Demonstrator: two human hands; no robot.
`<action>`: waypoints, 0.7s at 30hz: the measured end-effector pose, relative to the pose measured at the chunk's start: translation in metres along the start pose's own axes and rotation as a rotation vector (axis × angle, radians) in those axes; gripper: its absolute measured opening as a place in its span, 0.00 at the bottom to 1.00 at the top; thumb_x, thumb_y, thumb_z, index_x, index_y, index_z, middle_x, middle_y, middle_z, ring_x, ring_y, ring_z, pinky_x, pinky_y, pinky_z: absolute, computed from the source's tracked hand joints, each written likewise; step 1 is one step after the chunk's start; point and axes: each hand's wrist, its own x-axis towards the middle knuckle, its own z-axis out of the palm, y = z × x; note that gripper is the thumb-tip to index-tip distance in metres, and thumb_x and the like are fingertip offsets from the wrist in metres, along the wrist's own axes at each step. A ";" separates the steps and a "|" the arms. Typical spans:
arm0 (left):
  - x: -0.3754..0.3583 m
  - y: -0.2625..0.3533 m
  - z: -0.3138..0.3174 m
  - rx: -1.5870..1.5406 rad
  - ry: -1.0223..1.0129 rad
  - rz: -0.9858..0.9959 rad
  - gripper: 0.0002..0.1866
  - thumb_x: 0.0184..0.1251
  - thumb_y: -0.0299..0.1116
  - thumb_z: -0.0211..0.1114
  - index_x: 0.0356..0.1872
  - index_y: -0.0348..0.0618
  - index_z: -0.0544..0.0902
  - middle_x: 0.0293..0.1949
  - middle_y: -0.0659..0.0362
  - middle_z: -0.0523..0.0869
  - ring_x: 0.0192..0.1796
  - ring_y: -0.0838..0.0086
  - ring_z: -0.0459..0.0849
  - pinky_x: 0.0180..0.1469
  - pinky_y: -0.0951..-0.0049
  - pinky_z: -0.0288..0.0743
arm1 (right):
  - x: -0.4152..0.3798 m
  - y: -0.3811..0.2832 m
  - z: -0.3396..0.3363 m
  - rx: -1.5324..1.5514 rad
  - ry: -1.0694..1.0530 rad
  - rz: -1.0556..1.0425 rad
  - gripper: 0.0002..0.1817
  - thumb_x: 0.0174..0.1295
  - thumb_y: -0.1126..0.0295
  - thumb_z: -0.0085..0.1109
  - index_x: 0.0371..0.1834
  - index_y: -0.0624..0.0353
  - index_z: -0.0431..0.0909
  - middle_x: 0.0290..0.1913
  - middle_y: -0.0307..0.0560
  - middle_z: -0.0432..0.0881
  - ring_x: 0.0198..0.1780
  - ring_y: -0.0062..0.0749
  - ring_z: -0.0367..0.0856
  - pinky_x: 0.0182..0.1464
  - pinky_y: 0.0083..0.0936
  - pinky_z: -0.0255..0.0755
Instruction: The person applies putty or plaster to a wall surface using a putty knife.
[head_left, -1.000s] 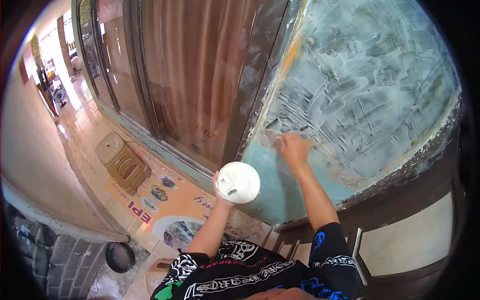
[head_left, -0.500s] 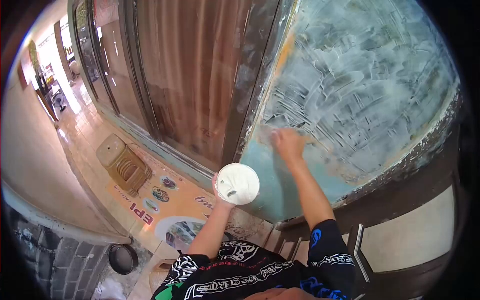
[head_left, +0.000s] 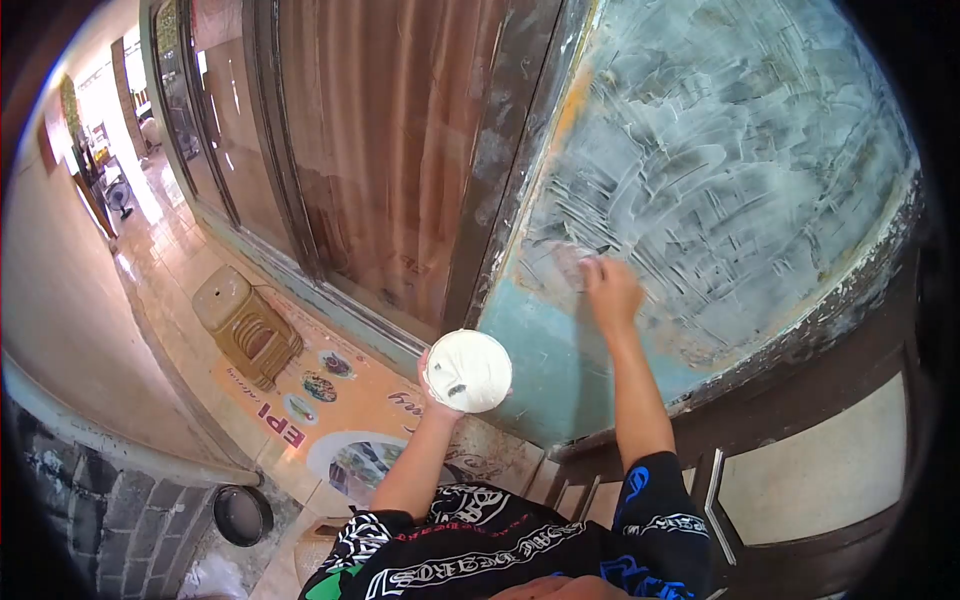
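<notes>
My left hand (head_left: 430, 385) is wrapped round a round tub of white putty (head_left: 472, 368), whose top faces me; a dark gouge marks the putty's surface. My right hand (head_left: 614, 292) has its fingers closed on a putty scraper (head_left: 566, 262), smeared by motion and pressed to the wall or just off it. The wall (head_left: 720, 180) carries rough grey-white putty strokes over most of its area. Below and left of my right hand a smooth teal strip (head_left: 530, 325) of paint shows.
A brown-framed window (head_left: 390, 150) with a curtain stands left of the wall. On the floor are stacked tan plastic stools (head_left: 245, 325), an orange printed banner (head_left: 285, 400) and a dark round pan (head_left: 243, 515). A panelled wooden piece (head_left: 820, 465) stands at lower right.
My right hand has moved right along the wall with the scraper, leaving a putty smear at left. My left hand and the tub have shifted slightly left.
</notes>
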 end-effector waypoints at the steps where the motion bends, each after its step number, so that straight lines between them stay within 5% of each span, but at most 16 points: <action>1: -0.001 -0.001 -0.005 0.122 0.016 0.036 0.46 0.60 0.73 0.51 0.74 0.53 0.68 0.73 0.48 0.70 0.70 0.37 0.69 0.62 0.11 0.53 | 0.005 0.003 -0.017 -0.002 -0.003 -0.001 0.12 0.63 0.57 0.65 0.31 0.53 0.82 0.30 0.47 0.82 0.35 0.47 0.82 0.34 0.42 0.75; 4: 0.000 0.002 -0.009 0.122 -0.026 -0.004 0.46 0.59 0.73 0.51 0.74 0.54 0.68 0.73 0.49 0.70 0.70 0.37 0.69 0.61 0.11 0.53 | -0.001 0.003 -0.046 -0.023 0.109 0.142 0.12 0.63 0.57 0.66 0.31 0.53 0.82 0.30 0.48 0.81 0.34 0.47 0.82 0.33 0.44 0.73; 13: -0.003 -0.015 0.020 0.075 -0.081 -0.094 0.46 0.57 0.74 0.55 0.71 0.55 0.71 0.72 0.49 0.71 0.69 0.36 0.70 0.61 0.11 0.55 | -0.014 -0.031 0.033 0.001 -0.106 -0.157 0.10 0.62 0.58 0.66 0.32 0.51 0.83 0.31 0.43 0.83 0.34 0.45 0.82 0.35 0.40 0.75; 17: 0.010 -0.006 -0.026 0.165 0.024 0.015 0.46 0.58 0.73 0.54 0.73 0.55 0.69 0.72 0.50 0.70 0.70 0.37 0.70 0.61 0.11 0.55 | 0.019 -0.014 -0.024 0.091 0.149 -0.015 0.11 0.64 0.59 0.65 0.30 0.54 0.82 0.29 0.45 0.81 0.34 0.45 0.81 0.36 0.39 0.74; 21: -0.007 -0.009 0.011 0.095 -0.045 -0.037 0.42 0.62 0.70 0.48 0.71 0.54 0.72 0.71 0.50 0.72 0.69 0.38 0.70 0.61 0.16 0.59 | -0.012 0.000 -0.052 0.088 0.125 0.113 0.11 0.62 0.60 0.68 0.29 0.55 0.81 0.28 0.46 0.81 0.33 0.46 0.80 0.34 0.41 0.72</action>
